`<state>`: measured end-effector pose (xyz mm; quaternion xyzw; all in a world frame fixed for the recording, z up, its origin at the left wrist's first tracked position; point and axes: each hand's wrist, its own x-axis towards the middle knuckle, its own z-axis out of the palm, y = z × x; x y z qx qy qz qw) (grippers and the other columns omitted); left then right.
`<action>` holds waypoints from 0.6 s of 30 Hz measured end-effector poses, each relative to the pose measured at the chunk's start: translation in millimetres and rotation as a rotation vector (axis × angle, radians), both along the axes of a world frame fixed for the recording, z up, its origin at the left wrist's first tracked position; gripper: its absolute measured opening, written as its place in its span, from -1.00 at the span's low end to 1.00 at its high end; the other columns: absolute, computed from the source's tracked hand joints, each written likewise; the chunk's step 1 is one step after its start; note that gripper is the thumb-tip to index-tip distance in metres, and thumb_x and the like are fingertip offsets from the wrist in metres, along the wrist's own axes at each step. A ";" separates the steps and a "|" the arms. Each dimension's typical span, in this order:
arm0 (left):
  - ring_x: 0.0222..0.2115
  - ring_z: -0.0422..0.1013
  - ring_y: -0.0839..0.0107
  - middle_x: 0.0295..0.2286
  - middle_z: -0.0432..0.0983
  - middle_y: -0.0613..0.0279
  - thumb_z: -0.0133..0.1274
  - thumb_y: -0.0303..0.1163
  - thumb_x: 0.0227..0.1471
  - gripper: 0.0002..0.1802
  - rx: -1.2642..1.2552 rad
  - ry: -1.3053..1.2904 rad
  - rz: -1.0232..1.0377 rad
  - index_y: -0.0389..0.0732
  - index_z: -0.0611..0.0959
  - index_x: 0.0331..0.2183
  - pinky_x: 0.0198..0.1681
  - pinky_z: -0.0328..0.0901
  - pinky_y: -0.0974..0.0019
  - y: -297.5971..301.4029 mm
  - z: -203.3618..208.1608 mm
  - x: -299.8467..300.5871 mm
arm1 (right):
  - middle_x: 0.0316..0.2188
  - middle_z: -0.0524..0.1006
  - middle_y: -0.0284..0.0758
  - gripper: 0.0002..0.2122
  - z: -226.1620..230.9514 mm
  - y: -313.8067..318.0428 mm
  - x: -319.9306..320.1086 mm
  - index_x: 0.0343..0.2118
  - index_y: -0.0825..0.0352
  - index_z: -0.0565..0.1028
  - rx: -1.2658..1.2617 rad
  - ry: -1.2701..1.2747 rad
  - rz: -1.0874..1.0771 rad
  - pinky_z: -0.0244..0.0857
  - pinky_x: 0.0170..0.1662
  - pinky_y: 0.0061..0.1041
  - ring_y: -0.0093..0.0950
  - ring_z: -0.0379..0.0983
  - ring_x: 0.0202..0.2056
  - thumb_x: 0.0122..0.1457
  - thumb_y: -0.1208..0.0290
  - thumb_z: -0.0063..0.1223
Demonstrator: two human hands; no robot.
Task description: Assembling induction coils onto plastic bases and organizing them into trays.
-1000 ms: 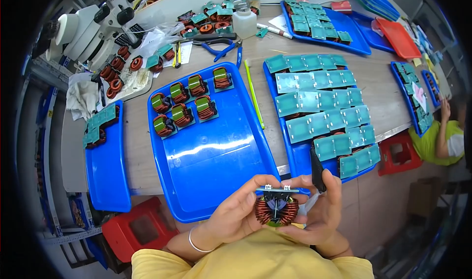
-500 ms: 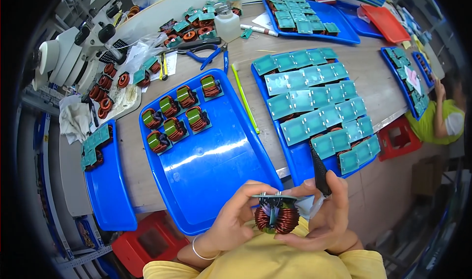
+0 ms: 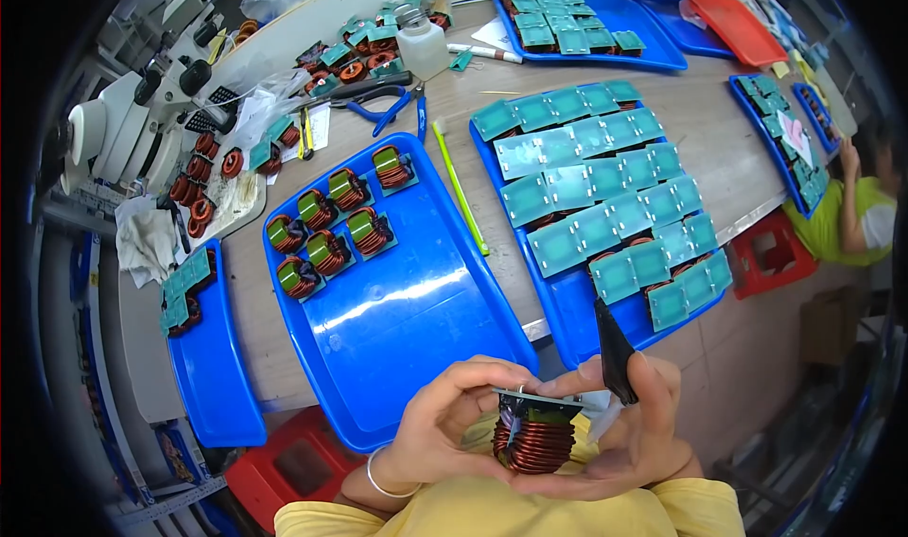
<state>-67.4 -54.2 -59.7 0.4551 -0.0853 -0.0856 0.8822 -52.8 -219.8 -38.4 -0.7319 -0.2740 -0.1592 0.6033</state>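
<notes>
Close to my body, a copper-wound choke coil (image 3: 534, 442) hangs under a small circuit board, which is seen nearly edge-on at its top. My left hand (image 3: 443, 435) grips it from the left, thumb under the coil and fingers at the board's edge. Fingers of my right hand (image 3: 653, 433) pinch its right side and reach onto the board. The same hand also keeps hold of a black pointed tool (image 3: 615, 353), tip upward, whose kind I cannot make out. Something whitish and translucent (image 3: 600, 414) shows beside that palm.
Just ahead, a blue tray (image 3: 407, 348) holds several upright coils. Another blue tray (image 3: 567, 320) at right carries rows of green boards. Between them lies a yellow-green brush (image 3: 459, 192). Pliers (image 3: 383, 112), a bottle (image 3: 421, 45) and microscopes (image 3: 104, 126) stand behind. A person (image 3: 851, 216) sits far right.
The coil has turned in my hands, from showing both windings with a gap to mostly one side. My right fingers have shifted onto the board's top.
</notes>
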 end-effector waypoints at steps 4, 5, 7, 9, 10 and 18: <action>-0.21 0.33 0.21 -0.26 0.33 -0.09 0.38 -0.45 -0.47 -0.23 0.011 -0.002 -0.018 -0.31 0.34 -0.15 -0.13 0.29 0.22 -2.1 1.4 1.7 | -0.21 0.27 -0.11 -0.20 1.8 -1.4 1.1 -0.07 0.59 0.23 0.019 0.000 -0.003 0.28 -0.35 -0.52 -0.34 0.32 -0.28 -0.36 0.27 0.44; -0.21 0.33 0.21 -0.26 0.33 -0.10 0.38 -0.45 -0.46 -0.24 0.025 -0.019 -0.013 -0.31 0.34 -0.16 -0.13 0.29 0.22 -2.6 1.9 2.2 | -0.21 0.27 -0.11 -0.20 2.1 -1.9 1.6 -0.07 0.59 0.23 0.023 -0.008 -0.001 0.28 -0.35 -0.51 -0.33 0.32 -0.28 -0.36 0.27 0.44; -0.21 0.33 0.22 -0.26 0.33 -0.10 0.38 -0.46 -0.46 -0.24 0.042 -0.039 -0.007 -0.32 0.34 -0.16 -0.13 0.29 0.22 -3.5 4.0 3.2 | -0.22 0.27 -0.11 -0.20 2.9 -3.2 2.2 -0.07 0.59 0.23 0.006 -0.018 0.003 0.28 -0.35 -0.49 -0.33 0.31 -0.28 -0.36 0.27 0.44; -0.21 0.34 0.22 -0.26 0.33 -0.11 0.38 -0.47 -0.46 -0.25 0.036 -0.069 0.012 -0.32 0.33 -0.16 -0.12 0.30 0.21 -4.8 6.4 5.0 | -0.23 0.28 -0.11 -0.21 3.2 -3.9 3.1 -0.08 0.59 0.23 -0.012 -0.028 0.006 0.28 -0.34 -0.48 -0.33 0.31 -0.29 -0.36 0.27 0.44; -0.21 0.34 0.22 -0.26 0.33 -0.11 0.38 -0.47 -0.46 -0.25 0.038 -0.070 0.010 -0.32 0.33 -0.16 -0.12 0.30 0.21 -4.9 6.6 5.7 | -0.23 0.28 -0.11 -0.21 3.4 -3.9 3.7 -0.08 0.59 0.23 -0.002 -0.037 0.000 0.28 -0.34 -0.47 -0.33 0.31 -0.28 -0.36 0.27 0.44; -0.04 0.21 0.19 -0.12 0.22 -0.04 0.30 -0.56 -0.35 -0.23 -0.069 -0.103 -0.146 -0.33 0.27 -0.07 0.04 0.14 0.12 -0.8 -1.9 8.1 | -0.27 0.32 -0.12 -0.22 7.3 -4.7 5.4 -0.08 0.60 0.25 0.025 0.001 -0.037 0.27 -0.35 -0.48 -0.33 0.32 -0.31 -0.36 0.26 0.43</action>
